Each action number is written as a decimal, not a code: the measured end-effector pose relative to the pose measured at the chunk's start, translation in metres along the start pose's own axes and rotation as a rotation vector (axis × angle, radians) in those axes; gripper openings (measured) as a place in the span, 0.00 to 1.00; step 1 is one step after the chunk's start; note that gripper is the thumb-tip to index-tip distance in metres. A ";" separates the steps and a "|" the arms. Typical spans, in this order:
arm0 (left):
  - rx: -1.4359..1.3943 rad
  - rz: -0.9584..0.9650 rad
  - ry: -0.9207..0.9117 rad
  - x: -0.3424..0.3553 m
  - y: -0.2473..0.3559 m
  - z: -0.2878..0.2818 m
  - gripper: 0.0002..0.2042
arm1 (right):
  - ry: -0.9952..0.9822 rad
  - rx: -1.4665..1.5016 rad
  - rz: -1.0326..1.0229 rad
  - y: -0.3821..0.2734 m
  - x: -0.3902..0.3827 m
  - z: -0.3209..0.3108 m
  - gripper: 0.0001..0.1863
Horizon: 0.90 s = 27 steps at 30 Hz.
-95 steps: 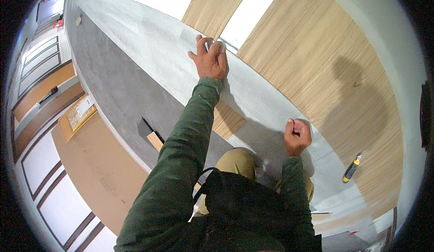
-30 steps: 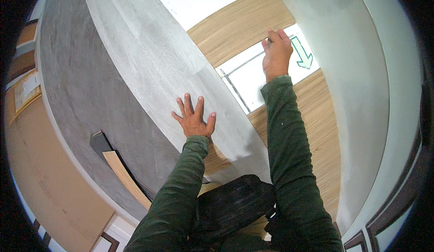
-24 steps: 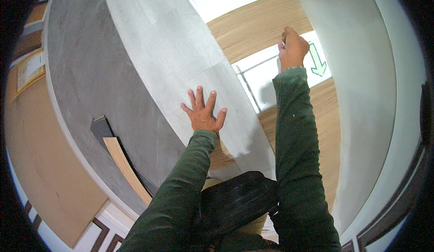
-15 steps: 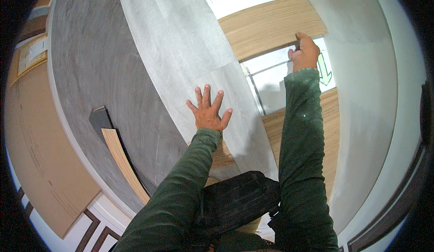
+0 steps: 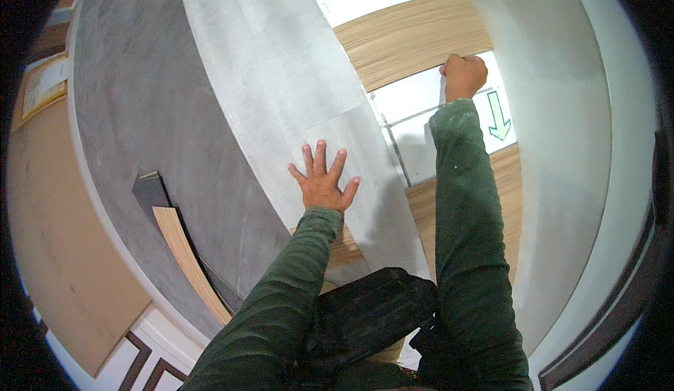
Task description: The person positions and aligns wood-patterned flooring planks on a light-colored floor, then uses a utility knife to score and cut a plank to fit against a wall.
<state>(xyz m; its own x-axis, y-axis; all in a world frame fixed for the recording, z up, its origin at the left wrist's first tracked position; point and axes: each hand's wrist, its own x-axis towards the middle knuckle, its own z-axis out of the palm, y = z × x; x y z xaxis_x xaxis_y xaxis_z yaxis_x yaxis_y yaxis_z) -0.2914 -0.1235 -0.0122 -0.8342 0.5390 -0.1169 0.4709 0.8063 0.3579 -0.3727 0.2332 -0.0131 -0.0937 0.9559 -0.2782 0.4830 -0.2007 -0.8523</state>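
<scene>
My left hand [image 5: 324, 186] lies flat with spread fingers on the light grey plank floor [image 5: 274, 61]. To the right, my right hand [image 5: 465, 76] is curled into a fist against the near edge of a light brown wood-look plank [image 5: 414, 36]. I make out nothing in the fist, though its underside is hidden. The plank lies crosswise, its left end along the grey planks. Nearer me, a strip of white surface [image 5: 414, 135] with dark joint lines and a green arrow [image 5: 499, 116] shows, followed by more wood-look planking [image 5: 502, 194], partly behind my right forearm.
On the dark grey floor [image 5: 168, 96] at left lie a narrow wood-look strip [image 5: 188, 261] and a dark plank piece [image 5: 149, 193]. Brown cardboard [image 5: 67, 222] stands beyond them. A black bag or pouch [image 5: 375, 314] hangs below me. A pale curved border [image 5: 554, 110] runs along the right.
My right hand has gone from fingers at the plank's edge to a closed fist. The plank's right end has shifted slightly left and looks flatter. My left hand stays on the floor.
</scene>
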 end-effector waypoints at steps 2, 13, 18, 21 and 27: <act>0.004 -0.004 -0.016 -0.001 -0.003 -0.002 0.32 | -0.125 -0.118 0.004 -0.001 -0.009 -0.002 0.19; 0.013 0.031 0.004 0.000 0.001 0.000 0.32 | -0.193 -0.837 -0.802 0.018 -0.036 0.004 0.33; 0.016 -0.006 -0.013 0.000 0.000 0.000 0.32 | -0.177 -0.846 -0.864 0.033 -0.039 0.009 0.40; 0.007 0.006 0.001 0.000 0.000 0.000 0.31 | -0.214 -0.825 -0.821 0.031 -0.040 0.009 0.38; 0.041 0.028 0.016 0.001 0.000 0.005 0.32 | -0.235 -0.767 -0.804 0.030 -0.038 0.007 0.37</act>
<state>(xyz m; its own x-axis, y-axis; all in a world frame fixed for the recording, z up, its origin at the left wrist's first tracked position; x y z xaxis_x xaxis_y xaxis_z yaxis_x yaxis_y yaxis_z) -0.2906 -0.1222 -0.0167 -0.8249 0.5576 -0.0928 0.5048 0.8006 0.3229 -0.3610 0.1893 -0.0312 -0.7392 0.6685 0.0818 0.6076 0.7143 -0.3473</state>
